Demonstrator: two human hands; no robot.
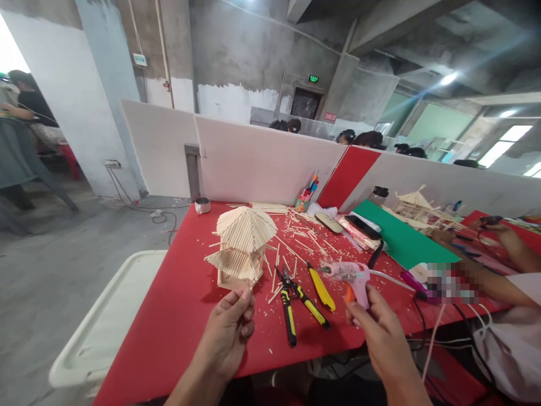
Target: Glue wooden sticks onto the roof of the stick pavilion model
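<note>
My right hand (pixel 376 321) is wrapped round the handle of a pink hot glue gun (pixel 349 272), whose nozzle points left over the table. In front of the little stick-built pavilion (pixel 245 237), my left hand (pixel 230 327) is closed in a pinch. Its fingertips come up to the model's lower front roof edge; whatever they hold is too small to make out. The pavilion stands upright, with a pointed roof of pale wooden sticks. Between my hands lie opened cutting pliers (pixel 291 304) with yellow and black handles, and a yellow utility knife (pixel 321 288).
Loose sticks (pixel 313 239) and crumbs litter the red table (pixel 177 293). A metal cup (pixel 203 205), a pen holder (pixel 303 202) and a green board (pixel 401 237) lie further back. At right, a co-worker's hand (pixel 496 234) is near another stick model (pixel 416 203). Cables hang at right.
</note>
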